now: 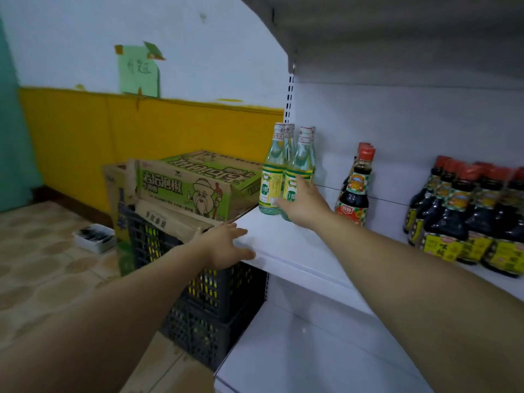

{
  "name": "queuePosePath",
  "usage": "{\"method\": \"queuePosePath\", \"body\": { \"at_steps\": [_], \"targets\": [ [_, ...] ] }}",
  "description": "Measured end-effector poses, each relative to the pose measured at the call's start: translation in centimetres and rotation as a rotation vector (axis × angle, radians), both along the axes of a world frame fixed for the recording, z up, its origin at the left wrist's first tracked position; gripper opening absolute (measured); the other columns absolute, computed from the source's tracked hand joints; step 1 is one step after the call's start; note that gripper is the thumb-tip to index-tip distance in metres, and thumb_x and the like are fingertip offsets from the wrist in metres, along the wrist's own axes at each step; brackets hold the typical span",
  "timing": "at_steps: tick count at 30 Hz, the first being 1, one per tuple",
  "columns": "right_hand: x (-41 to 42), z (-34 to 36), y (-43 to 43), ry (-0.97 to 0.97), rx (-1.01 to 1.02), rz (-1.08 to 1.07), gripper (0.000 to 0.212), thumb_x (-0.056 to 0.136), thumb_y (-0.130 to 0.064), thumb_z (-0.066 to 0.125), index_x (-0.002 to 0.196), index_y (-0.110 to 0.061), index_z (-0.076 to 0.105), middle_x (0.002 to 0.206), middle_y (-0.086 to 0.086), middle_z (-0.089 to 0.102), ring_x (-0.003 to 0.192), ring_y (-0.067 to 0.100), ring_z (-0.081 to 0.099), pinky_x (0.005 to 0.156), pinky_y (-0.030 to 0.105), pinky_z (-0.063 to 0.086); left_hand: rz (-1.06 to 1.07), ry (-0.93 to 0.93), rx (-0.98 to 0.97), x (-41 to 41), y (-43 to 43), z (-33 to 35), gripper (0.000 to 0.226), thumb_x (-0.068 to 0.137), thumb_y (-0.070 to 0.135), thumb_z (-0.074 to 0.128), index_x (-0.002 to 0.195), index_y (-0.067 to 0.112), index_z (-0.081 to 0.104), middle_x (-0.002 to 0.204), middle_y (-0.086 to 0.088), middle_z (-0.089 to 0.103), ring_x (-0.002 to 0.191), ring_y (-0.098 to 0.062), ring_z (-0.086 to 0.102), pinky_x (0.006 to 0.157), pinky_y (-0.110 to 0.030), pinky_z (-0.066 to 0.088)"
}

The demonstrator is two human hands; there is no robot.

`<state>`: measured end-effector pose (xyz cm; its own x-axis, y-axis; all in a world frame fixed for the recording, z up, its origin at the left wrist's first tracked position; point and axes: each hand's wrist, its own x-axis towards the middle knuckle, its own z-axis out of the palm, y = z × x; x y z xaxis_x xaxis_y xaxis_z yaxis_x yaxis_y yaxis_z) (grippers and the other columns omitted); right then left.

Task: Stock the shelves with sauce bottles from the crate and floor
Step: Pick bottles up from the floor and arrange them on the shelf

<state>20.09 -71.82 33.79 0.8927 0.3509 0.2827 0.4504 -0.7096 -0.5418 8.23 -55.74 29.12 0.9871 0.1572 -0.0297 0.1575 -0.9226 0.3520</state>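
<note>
The clear bottles stand upright, touching the right hand; I cannot tell if it grips. The left hand lies flat, loose, on the shelf.

Single wide-angle head view, looking forward and down from close in: shelf fills the right, crate and floor left, wall far behind.
</note>
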Motion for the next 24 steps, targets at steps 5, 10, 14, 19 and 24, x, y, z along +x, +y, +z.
{"method": "queuePosePath", "body": {
  "at_steps": [5,10,14,19,24],
  "targets": [
    [-7.4,0.8,1.4,0.051,-0.207,0.169,0.082,0.093,-0.056,0.051,0.155,-0.02,0.011,0.16,0.009,0.017,0.141,0.033,0.029,0.109,0.041,0.036,0.07,0.045,-0.004,-8.0,1.9,0.6,0.073,0.081,0.066,0.053,0.145,0.041,0.029,0.159,0.004,0.016,0.144,-0.026,0.02,0.113,-0.058,0.018],
    [-15.1,-0.3,4.2,0.075,-0.299,0.323,0.08,0.094,-0.056,0.048,0.155,-0.02,0.011,0.162,0.008,0.014,0.144,0.032,0.026,0.11,0.042,0.032,0.248,0.078,0.013,-16.4,2.1,-0.5,0.077,0.085,0.062,0.053,0.15,0.033,0.022,0.16,0.003,0.011,0.148,-0.023,0.008,0.116,-0.052,0.017],
    [-19.6,-3.0,6.5,0.121,-0.364,0.465,0.078,0.094,-0.058,0.046,0.155,-0.022,0.012,0.16,0.006,0.019,0.137,0.03,0.037,0.102,0.041,0.042,0.342,0.103,0.011,-22.2,2.2,-2.7,0.076,0.087,0.056,0.055,0.15,0.029,0.023,0.16,0.0,0.014,0.147,-0.023,0.012,0.118,-0.044,0.019],
    [-23.9,-6.4,9.3,0.168,-0.415,0.597,0.074,0.097,-0.055,0.044,0.155,-0.022,0.012,0.16,0.008,0.019,0.132,0.031,0.043,0.098,0.04,0.046,0.478,0.178,-0.083,-28.4,2.2,-6.8,0.076,0.088,0.053,0.055,0.151,0.027,0.021,0.16,-0.001,0.011,0.147,-0.023,0.012,0.118,-0.041,0.017],
    [-26.9,-12.1,11.1,0.225,-0.41,0.681,0.075,0.094,-0.057,0.047,0.154,-0.024,0.017,0.159,0.006,0.024,0.136,0.031,0.038,0.103,0.042,0.042,0.578,0.272,-0.14,-32.5,2.3,-11.7,0.076,0.087,0.051,0.057,0.151,0.029,0.022,0.16,-0.001,0.014,0.145,-0.024,0.018,0.117,-0.04,0.021]
  ]
}}
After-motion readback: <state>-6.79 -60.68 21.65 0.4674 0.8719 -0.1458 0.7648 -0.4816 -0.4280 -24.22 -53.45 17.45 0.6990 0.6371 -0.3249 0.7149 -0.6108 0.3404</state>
